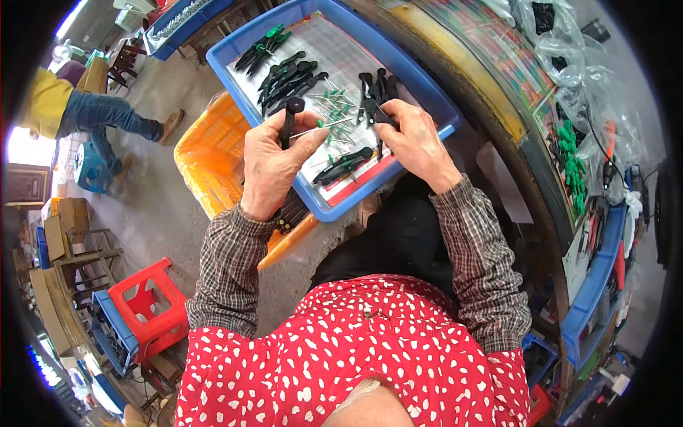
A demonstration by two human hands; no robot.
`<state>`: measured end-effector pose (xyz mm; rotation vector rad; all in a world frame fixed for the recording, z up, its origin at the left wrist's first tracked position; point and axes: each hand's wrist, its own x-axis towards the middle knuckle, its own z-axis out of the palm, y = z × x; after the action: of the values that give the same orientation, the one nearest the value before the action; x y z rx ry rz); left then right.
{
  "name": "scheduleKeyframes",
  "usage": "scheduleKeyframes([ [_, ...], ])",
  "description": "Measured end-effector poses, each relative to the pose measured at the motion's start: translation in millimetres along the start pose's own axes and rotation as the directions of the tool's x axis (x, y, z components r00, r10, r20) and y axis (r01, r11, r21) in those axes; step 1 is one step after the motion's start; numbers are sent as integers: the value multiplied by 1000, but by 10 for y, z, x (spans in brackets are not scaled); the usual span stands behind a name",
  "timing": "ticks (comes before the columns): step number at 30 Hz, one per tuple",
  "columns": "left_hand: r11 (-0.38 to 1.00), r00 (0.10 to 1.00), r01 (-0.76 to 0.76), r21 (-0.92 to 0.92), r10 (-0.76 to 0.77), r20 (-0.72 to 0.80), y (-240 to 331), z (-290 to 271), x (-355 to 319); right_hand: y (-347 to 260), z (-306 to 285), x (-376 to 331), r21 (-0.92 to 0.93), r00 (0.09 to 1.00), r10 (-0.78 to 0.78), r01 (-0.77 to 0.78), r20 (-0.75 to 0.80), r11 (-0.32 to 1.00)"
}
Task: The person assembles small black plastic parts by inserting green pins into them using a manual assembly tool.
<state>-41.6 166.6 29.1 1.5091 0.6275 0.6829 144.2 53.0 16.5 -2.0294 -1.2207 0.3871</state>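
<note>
My left hand (274, 164) is closed over the blue tray, holding a black handle-like piece (288, 124) with a rounded end. A thin metal rod (334, 124) with a green end sticks out at its fingertips. My right hand (414, 146) is pinched on a slim black piece (380, 141) at the tray's right part; its fingers partly hide that piece. Between my hands lie loose metal rods with green ends (339, 107). Black pieces (290, 78) lie in a group at the left, with several green-ended ones (263, 48) farther back and more black pieces (344, 165) near the front.
The blue tray (331, 212) rests partly over an orange crate (206, 156). A bench (491, 78) with plastic bags and green parts (569, 164) runs along the right. A red stool (146, 302) stands at left. Farther off, a person in a yellow top (48, 103) is on the floor area.
</note>
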Motion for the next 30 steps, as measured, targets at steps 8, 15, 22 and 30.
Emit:
scheduleKeyframes([
  [8,999,999,50,-2,-50,5,-104,-153,82,311,289,434,-181,997,6,-21,-81,983],
  [15,993,996,85,-84,-84,5,-152,-182,57,153,224,293,-326,967,-60,-24,-247,945],
  [22,970,981,159,-184,-134,141,-113,0,-149,-419,110,-433,338,977,-213,211,-32,917],
  [30,932,924,296,-209,-224,309,1,195,-427,-342,-56,-751,255,969,-248,242,-12,936],
])
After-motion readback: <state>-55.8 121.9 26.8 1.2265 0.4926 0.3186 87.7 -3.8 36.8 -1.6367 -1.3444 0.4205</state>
